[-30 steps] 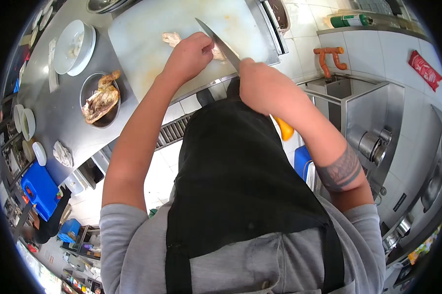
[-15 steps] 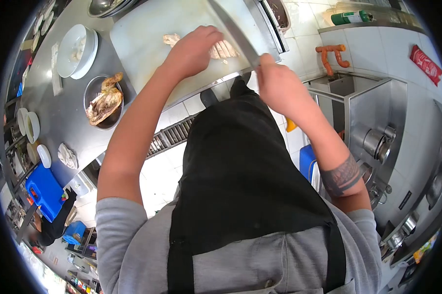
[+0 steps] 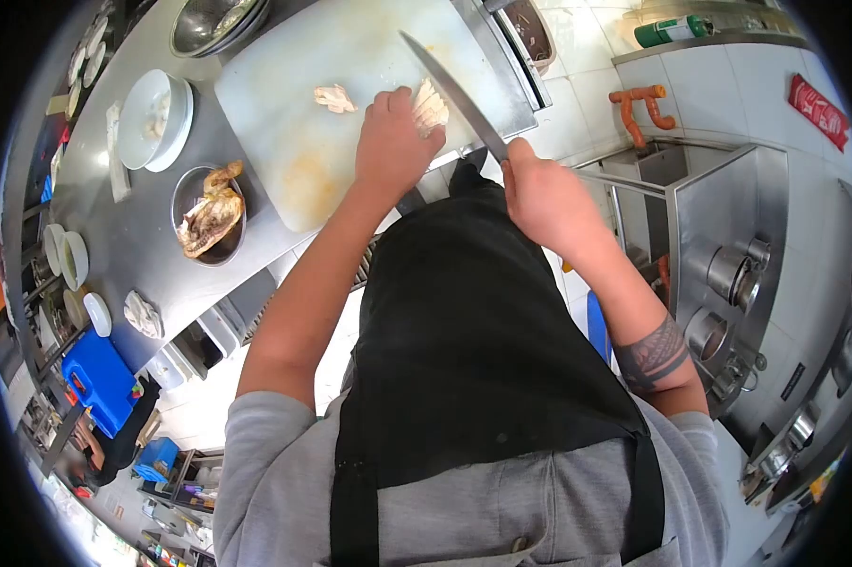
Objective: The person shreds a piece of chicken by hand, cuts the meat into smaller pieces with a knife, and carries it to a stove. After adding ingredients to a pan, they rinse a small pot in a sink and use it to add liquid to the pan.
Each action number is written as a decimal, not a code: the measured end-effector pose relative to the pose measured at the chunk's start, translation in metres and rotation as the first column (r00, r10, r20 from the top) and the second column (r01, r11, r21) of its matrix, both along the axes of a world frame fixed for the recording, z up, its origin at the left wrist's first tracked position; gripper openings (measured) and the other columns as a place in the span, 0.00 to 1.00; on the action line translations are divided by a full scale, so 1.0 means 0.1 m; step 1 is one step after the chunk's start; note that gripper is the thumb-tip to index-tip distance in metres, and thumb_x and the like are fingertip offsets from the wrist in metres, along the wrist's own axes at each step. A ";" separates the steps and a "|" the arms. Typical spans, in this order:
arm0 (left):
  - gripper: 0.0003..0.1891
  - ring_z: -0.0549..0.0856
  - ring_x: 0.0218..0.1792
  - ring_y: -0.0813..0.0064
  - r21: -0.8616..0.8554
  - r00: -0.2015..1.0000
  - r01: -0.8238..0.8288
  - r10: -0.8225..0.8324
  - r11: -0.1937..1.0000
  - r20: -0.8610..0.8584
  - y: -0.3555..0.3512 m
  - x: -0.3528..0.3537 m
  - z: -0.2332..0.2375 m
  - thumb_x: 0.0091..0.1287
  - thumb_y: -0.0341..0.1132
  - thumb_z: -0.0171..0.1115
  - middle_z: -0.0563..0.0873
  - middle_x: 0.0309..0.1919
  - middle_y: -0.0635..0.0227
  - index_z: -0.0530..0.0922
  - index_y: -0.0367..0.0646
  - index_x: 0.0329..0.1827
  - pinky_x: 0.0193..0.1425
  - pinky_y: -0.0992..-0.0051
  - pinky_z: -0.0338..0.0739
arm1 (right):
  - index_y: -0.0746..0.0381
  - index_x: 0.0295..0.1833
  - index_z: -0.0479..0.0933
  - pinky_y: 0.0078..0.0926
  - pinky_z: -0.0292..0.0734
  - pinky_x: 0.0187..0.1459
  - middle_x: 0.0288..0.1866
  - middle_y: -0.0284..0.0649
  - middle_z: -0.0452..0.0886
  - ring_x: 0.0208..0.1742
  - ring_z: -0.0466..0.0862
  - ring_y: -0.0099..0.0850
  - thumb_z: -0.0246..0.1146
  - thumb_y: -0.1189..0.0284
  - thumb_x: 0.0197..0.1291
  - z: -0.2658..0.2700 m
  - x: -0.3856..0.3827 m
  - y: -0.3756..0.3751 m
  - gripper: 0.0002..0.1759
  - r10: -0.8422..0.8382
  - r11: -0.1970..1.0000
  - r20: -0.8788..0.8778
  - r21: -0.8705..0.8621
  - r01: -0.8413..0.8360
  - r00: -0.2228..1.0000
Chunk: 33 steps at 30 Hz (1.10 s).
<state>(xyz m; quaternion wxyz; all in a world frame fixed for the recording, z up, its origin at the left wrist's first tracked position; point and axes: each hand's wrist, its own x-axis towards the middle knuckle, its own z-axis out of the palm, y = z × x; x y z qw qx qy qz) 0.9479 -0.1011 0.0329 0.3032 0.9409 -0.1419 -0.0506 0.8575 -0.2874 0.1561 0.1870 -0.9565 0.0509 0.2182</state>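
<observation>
From my remote seat, left to right: a blue crate (image 3: 100,378) sits low beside the steel counter (image 3: 133,203); a glossy white bowl (image 3: 157,118) stands on the steel; next to it a dark round bowl (image 3: 177,203) holds a browned, picked-over carcass (image 3: 211,213), bony and ragged; the broad white cutting board (image 3: 294,113), matt and stained yellow at its near edge, fills the middle. One pale scrap of meat (image 3: 334,97) lies alone on the board, apart from the rest; my left hand (image 3: 393,142) is curled down, fingertips pressing on the sliced meat (image 3: 431,106), a small fan of thin, fibrous, cream-coloured slices at the board's right side; just beside it the knife (image 3: 454,94), long, narrow and bright, slants across the board, and whether its edge touches the board I cannot tell; my right hand (image 3: 539,194) is closed tight around the handle. I judge the cutting well advanced: the carcass looks stripped, this piece is largely in slices, and only the lone scrap looks uncut. Farther right, an orange hose (image 3: 639,109) lies by the steel sink (image 3: 676,203).
</observation>
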 end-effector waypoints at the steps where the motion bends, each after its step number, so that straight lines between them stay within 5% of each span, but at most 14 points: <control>1: 0.25 0.81 0.61 0.50 -0.121 0.998 0.036 -0.029 0.992 0.058 0.04 0.02 -0.01 0.62 0.41 0.73 0.82 0.57 0.53 0.81 0.38 0.59 0.67 0.58 0.78 | 0.68 0.48 0.70 0.59 0.82 0.44 0.31 0.62 0.85 0.37 0.87 0.63 0.56 0.72 0.73 0.03 0.00 0.01 0.09 0.005 1.000 -0.003 -0.003 -0.005 1.000; 2: 0.24 0.81 0.61 0.50 -0.238 0.992 0.075 -0.048 0.968 0.119 0.07 0.05 -0.01 0.62 0.41 0.72 0.82 0.56 0.54 0.81 0.38 0.58 0.67 0.58 0.78 | 0.69 0.48 0.70 0.59 0.83 0.44 0.32 0.62 0.86 0.38 0.88 0.62 0.56 0.74 0.72 0.05 0.00 0.02 0.08 0.043 0.999 -0.034 -0.027 -0.044 0.998; 10: 0.21 0.81 0.61 0.53 -0.225 0.970 0.239 -0.243 0.944 0.010 0.16 0.25 -0.11 0.62 0.38 0.70 0.83 0.56 0.58 0.81 0.38 0.56 0.67 0.59 0.78 | 0.69 0.49 0.71 0.57 0.84 0.46 0.37 0.63 0.87 0.42 0.90 0.60 0.54 0.77 0.70 0.24 0.11 0.09 0.08 0.163 0.980 -0.228 -0.078 -0.185 0.960; 15: 0.20 0.82 0.60 0.54 -0.240 0.967 0.253 -0.246 0.937 0.058 0.16 0.29 -0.17 0.61 0.37 0.70 0.84 0.55 0.58 0.82 0.38 0.55 0.66 0.59 0.78 | 0.72 0.48 0.70 0.58 0.85 0.45 0.36 0.63 0.87 0.41 0.90 0.60 0.53 0.77 0.69 -0.73 0.02 0.11 0.08 0.069 0.997 -0.062 0.022 -0.068 0.996; 19: 0.20 0.83 0.57 0.54 -0.211 0.971 0.231 -0.239 0.950 -0.014 0.19 0.30 -0.02 0.62 0.38 0.71 0.84 0.54 0.58 0.82 0.37 0.55 0.63 0.60 0.79 | 0.73 0.48 0.70 0.57 0.85 0.44 0.36 0.62 0.87 0.41 0.90 0.60 0.53 0.78 0.69 -0.28 0.52 0.15 0.08 0.145 0.989 0.019 0.031 -0.146 0.989; 21: 0.20 0.84 0.55 0.55 -0.199 0.971 0.188 -0.212 0.962 -0.110 0.21 0.28 0.05 0.62 0.38 0.71 0.84 0.54 0.59 0.82 0.38 0.55 0.62 0.61 0.80 | 0.73 0.48 0.71 0.56 0.85 0.44 0.37 0.63 0.87 0.41 0.90 0.60 0.54 0.78 0.68 0.31 0.67 0.27 0.08 0.069 0.997 -0.381 0.051 -0.054 0.922; 25: 0.16 0.83 0.58 0.54 -0.229 0.968 0.217 -0.240 0.949 -0.079 0.27 0.27 -0.04 0.63 0.37 0.70 0.84 0.52 0.60 0.83 0.39 0.50 0.64 0.59 0.79 | 0.75 0.51 0.69 0.59 0.83 0.43 0.33 0.66 0.85 0.39 0.88 0.64 0.53 0.80 0.67 0.37 0.39 0.32 0.11 0.031 0.995 -0.458 0.101 0.017 0.888; 27: 0.16 0.83 0.57 0.53 -0.247 0.962 0.251 -0.269 0.936 -0.039 0.28 0.31 -0.12 0.62 0.37 0.70 0.85 0.51 0.60 0.83 0.39 0.50 0.63 0.59 0.80 | 0.72 0.50 0.69 0.58 0.85 0.47 0.38 0.65 0.87 0.44 0.90 0.62 0.55 0.80 0.67 -0.16 0.07 0.28 0.09 0.084 0.996 -0.218 0.008 -0.084 0.972; 30: 0.16 0.86 0.52 0.59 -0.273 0.963 0.242 -0.264 0.931 -0.048 0.31 0.28 -0.14 0.64 0.36 0.72 0.86 0.50 0.61 0.83 0.38 0.51 0.58 0.63 0.81 | 0.72 0.51 0.68 0.60 0.84 0.48 0.39 0.66 0.87 0.45 0.89 0.63 0.53 0.80 0.67 -0.68 0.09 0.28 0.09 0.073 0.996 -0.154 0.064 -0.064 0.985; 33: 0.16 0.86 0.52 0.59 -0.250 0.957 0.257 -0.282 0.933 -0.066 0.30 0.31 -0.04 0.64 0.36 0.72 0.86 0.50 0.61 0.83 0.38 0.51 0.58 0.65 0.82 | 0.72 0.51 0.70 0.58 0.85 0.49 0.41 0.66 0.87 0.46 0.90 0.63 0.54 0.80 0.67 -0.58 0.35 0.31 0.09 0.060 0.995 -0.015 0.080 -0.059 0.998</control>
